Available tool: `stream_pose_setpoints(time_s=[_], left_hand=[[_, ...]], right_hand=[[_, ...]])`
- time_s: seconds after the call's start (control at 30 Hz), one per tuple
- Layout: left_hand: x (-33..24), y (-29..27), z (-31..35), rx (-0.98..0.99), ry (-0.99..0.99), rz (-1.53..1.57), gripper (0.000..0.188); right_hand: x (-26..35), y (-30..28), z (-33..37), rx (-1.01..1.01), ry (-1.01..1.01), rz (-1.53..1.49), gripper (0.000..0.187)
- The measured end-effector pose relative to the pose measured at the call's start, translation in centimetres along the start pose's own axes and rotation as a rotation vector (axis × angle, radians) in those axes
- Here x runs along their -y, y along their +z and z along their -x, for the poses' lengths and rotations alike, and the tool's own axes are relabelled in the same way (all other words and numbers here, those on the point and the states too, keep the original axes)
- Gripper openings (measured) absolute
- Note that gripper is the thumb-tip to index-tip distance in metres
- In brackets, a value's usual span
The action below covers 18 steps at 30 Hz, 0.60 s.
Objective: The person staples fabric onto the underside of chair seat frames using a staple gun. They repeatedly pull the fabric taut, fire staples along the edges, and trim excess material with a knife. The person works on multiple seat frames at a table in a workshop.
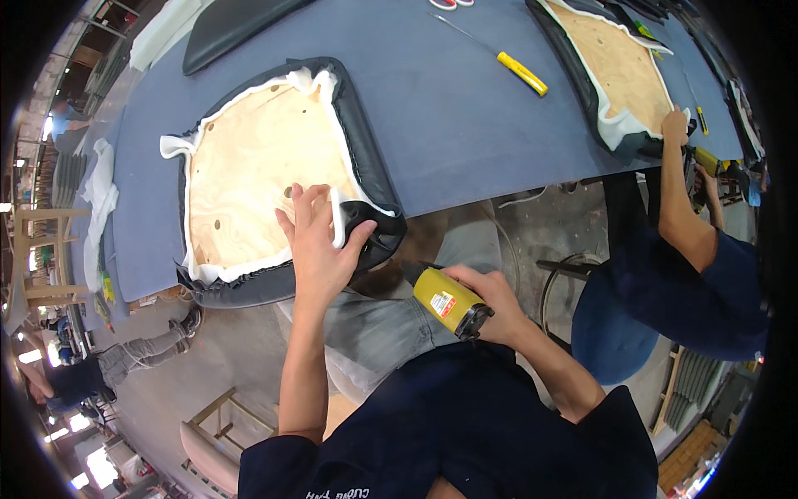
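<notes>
An upholstered seat pad (262,158) lies face down on the table, its plywood underside framed by white padding (199,141) and a black cover (368,129). At the near right corner my left hand (320,245) grips the folded black cover, thumb on the fold and the other fingers over the plywood and padding edge. My right hand (499,303) is wrapped round a yellow-green staple gun (442,301), held just off the table's front edge, below that corner. The gun's nose points toward the corner; its tip is hard to make out against the dark cover.
On the blue-grey table (465,141) lie a yellow-handled screwdriver (522,73), red-handled scissors (451,4) and a black pad (233,29). To the right, a co-worker (690,258) handles another seat pad (615,62). A wooden-framed chair (220,432) stands behind on the left.
</notes>
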<state>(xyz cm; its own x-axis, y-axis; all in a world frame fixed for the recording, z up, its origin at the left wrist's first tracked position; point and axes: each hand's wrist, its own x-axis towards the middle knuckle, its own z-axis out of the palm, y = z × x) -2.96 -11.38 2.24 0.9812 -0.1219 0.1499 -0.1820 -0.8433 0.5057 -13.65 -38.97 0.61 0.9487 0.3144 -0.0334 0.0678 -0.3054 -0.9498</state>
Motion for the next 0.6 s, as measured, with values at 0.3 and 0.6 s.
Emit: stream_pose_setpoints(time_s=[0.3, 0.6], left_hand=[[1.2, 0.1, 1.1, 0.0, 0.068, 0.12, 0.029], [1.2, 0.2, 1.1, 0.01, 0.066, 0.057, 0.031]], right_hand=[[-0.9, 1.2, -2.2, 0.064, -0.028, -0.1, 0.057], [1.0, 1.3, -4.8, 0.179, 0.106, -0.039, 0.051]])
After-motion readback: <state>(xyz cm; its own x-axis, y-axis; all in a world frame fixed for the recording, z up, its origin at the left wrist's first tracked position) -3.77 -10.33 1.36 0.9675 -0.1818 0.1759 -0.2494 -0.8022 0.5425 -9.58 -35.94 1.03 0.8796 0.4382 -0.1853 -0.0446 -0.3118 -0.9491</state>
